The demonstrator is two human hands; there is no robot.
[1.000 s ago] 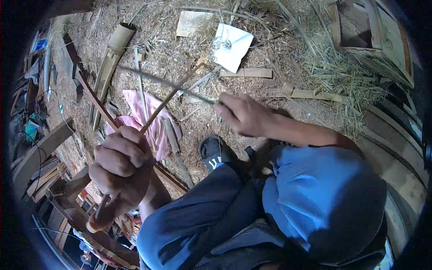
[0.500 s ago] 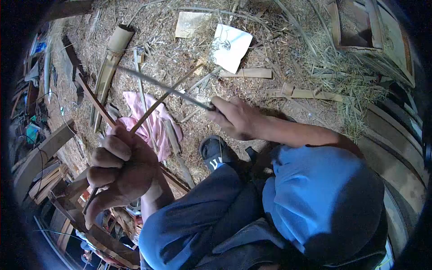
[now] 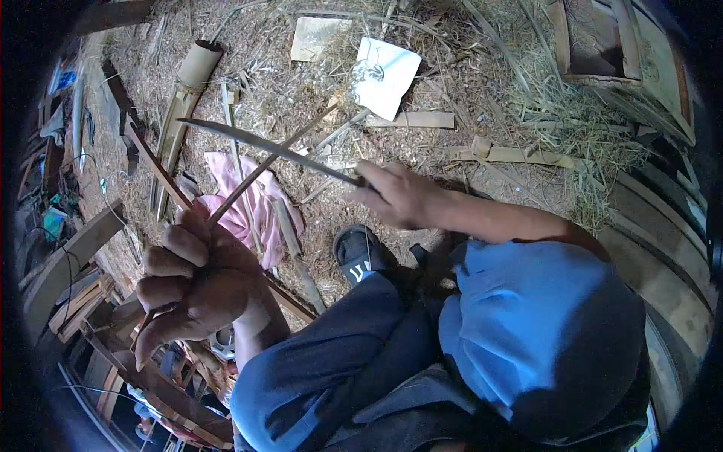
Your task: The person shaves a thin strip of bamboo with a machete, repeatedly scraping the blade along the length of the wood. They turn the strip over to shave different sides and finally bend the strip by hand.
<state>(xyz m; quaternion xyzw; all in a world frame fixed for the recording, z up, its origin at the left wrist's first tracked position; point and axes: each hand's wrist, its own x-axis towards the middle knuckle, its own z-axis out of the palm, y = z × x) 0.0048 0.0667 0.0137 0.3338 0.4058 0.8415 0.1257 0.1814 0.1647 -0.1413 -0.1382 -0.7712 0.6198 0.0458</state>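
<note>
My right hand (image 3: pixel 399 197) is closed around the handle end of a knife, whose long, narrow blade (image 3: pixel 248 138) points to the upper left. Fingers curled, my left hand (image 3: pixel 197 282) grips a thin brown strip (image 3: pixel 250 183) of wood or bamboo that slants up to the right. The blade overlaps this strip in a crossing near its upper half. Under the strip, a pink cloth (image 3: pixel 252 215) lies crumpled on the floor. Behind my left hand another brown strip (image 3: pixel 157 163) runs at a slant.
A split bamboo tube (image 3: pixel 197 66) lies upper left on shavings. White paper (image 3: pixel 386 75) and a flat bamboo piece (image 3: pixel 414 120) are beyond my hands. A wooden frame (image 3: pixel 599 41) stands upper right, dry grass below it. Wood scraps (image 3: pixel 79 305) crowd the left side. My shoe (image 3: pixel 358 252) is below the knife.
My left hand has shifted slightly left and down with the strip. The knife blade, blurred before, is now sharp, its tip a little lower and its crossing with the strip kept.
</note>
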